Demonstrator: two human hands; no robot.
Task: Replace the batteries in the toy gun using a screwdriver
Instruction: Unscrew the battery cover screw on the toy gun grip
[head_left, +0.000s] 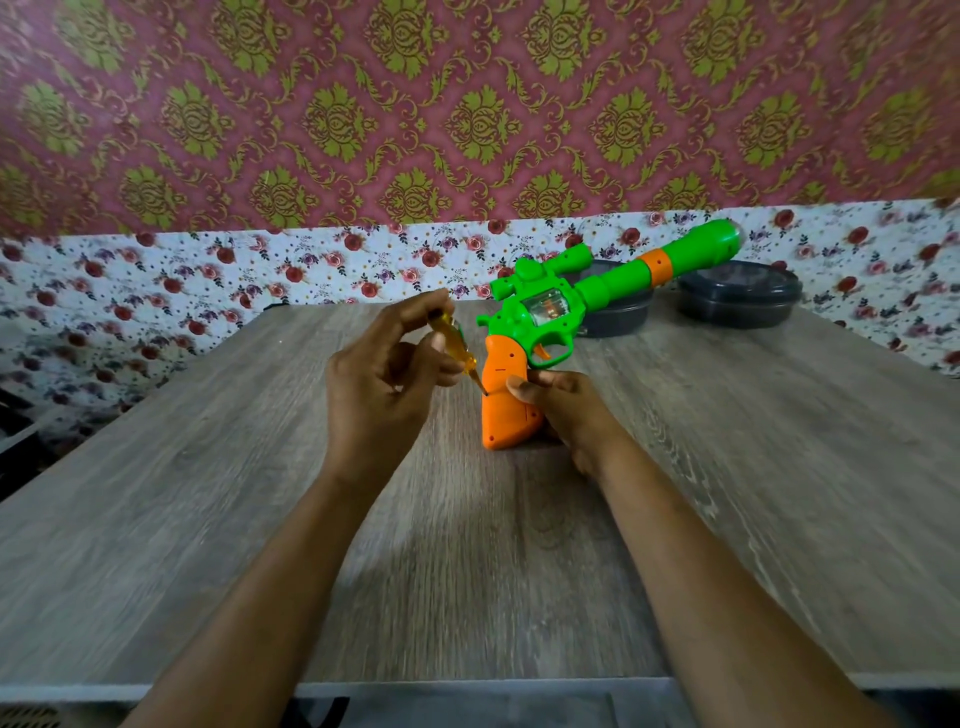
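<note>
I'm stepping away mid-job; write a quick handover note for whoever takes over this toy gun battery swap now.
Left hand grips the yellow screwdriver, tip at a screw hole in the orange grip.
Right hand steadies the toy gun by that grip, butt on the table.
Done: screwdriver tip set in place; grip looks closed.
Left: unclear whether batteries are swapped yet; none in view.

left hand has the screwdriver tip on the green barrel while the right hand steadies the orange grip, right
Not quite. The head view shows the screwdriver tip set against the orange grip, not the green barrel. The rest stands: the left hand holds the screwdriver and the right hand steadies the orange grip.
</note>
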